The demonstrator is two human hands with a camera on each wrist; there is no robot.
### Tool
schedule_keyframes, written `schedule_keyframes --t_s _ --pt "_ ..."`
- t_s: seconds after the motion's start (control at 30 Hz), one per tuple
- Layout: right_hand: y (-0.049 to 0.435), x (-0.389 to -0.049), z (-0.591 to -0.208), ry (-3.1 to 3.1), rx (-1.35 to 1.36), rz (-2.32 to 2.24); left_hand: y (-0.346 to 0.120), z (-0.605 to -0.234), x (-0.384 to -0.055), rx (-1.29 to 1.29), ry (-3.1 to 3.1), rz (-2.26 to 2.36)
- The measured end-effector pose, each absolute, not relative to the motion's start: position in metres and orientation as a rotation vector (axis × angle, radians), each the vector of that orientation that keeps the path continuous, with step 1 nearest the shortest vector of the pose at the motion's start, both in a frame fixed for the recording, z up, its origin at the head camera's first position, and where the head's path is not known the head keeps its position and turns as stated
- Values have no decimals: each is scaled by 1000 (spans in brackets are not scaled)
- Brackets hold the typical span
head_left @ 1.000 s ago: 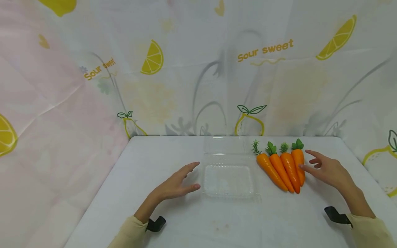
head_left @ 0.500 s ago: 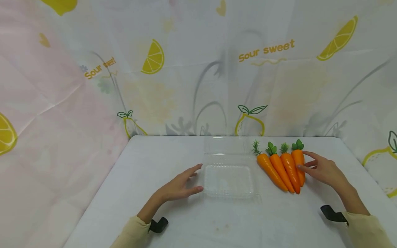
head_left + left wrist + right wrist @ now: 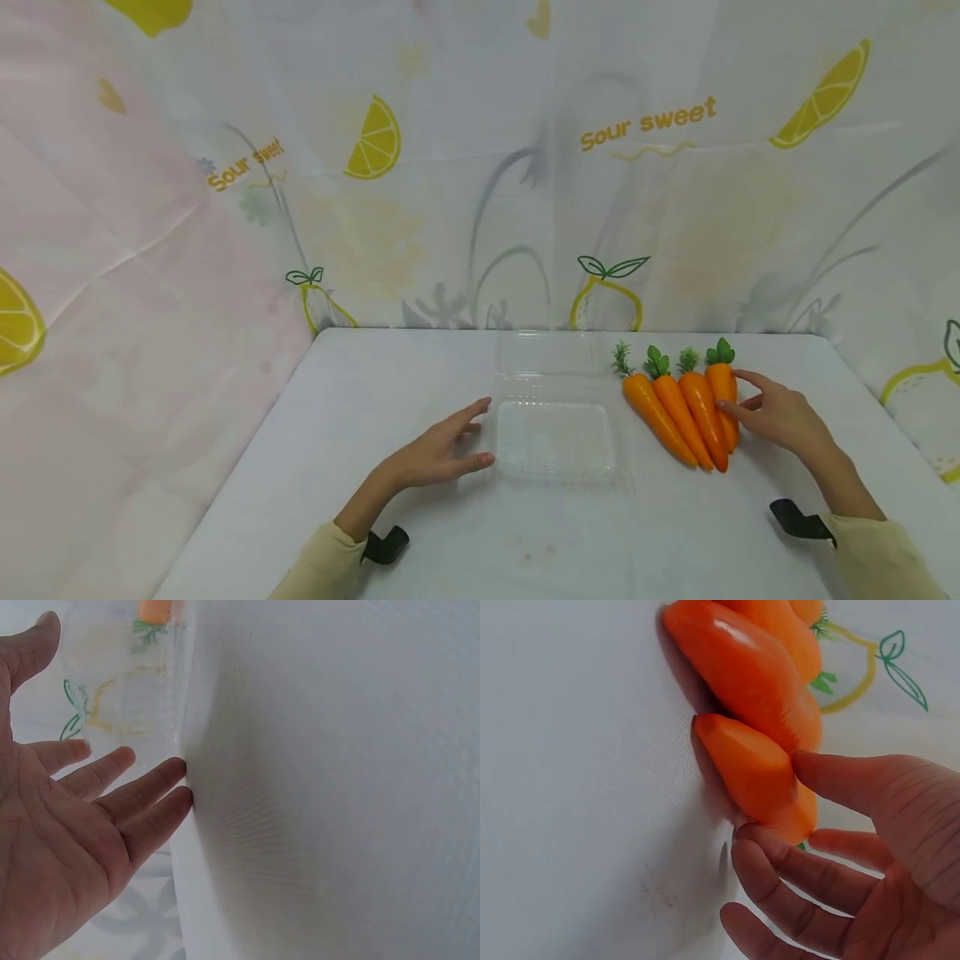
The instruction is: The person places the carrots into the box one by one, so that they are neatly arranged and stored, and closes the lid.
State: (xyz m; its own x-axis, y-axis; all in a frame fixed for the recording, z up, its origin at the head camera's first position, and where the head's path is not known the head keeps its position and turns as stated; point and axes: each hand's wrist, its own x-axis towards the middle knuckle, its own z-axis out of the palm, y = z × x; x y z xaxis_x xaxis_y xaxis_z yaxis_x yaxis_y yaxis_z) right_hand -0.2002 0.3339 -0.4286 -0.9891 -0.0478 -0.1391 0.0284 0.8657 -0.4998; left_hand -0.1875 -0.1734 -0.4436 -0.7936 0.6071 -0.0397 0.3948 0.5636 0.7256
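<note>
Several orange carrots with green tops lie fanned out at the right of the table. My right hand [image 3: 783, 418] pinches the rightmost carrot [image 3: 722, 385], thumb on its upper face and fingers along its outer side; in the right wrist view this carrot [image 3: 754, 769] rests on the cloth. Left of the carrots stands a clear plastic clamshell box [image 3: 555, 437], its lid [image 3: 551, 352] folded back behind it. At the box's left edge is my left hand [image 3: 431, 452], fingers spread and relaxed; whether they touch the box I cannot tell. Nothing is in the left palm [image 3: 60, 847].
A white cloth covers the table [image 3: 360, 392]. Behind it hangs a curtain [image 3: 450, 208] printed with lemons and lettering, close to the carrot tops. Black wrist mounts [image 3: 386, 546] stick out from both sleeves.
My right hand has moved left onto the rightmost carrot and its fingers have closed in around it. The left hand has shifted slightly right toward the box. Carrots and box stay put.
</note>
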Motion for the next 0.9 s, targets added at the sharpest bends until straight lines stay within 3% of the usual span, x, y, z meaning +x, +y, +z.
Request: schedule_keyframes --t_s 0.9 --pt "328 -200 -429 2955 74 -814 -173 -444 -187 824 2531 1046"
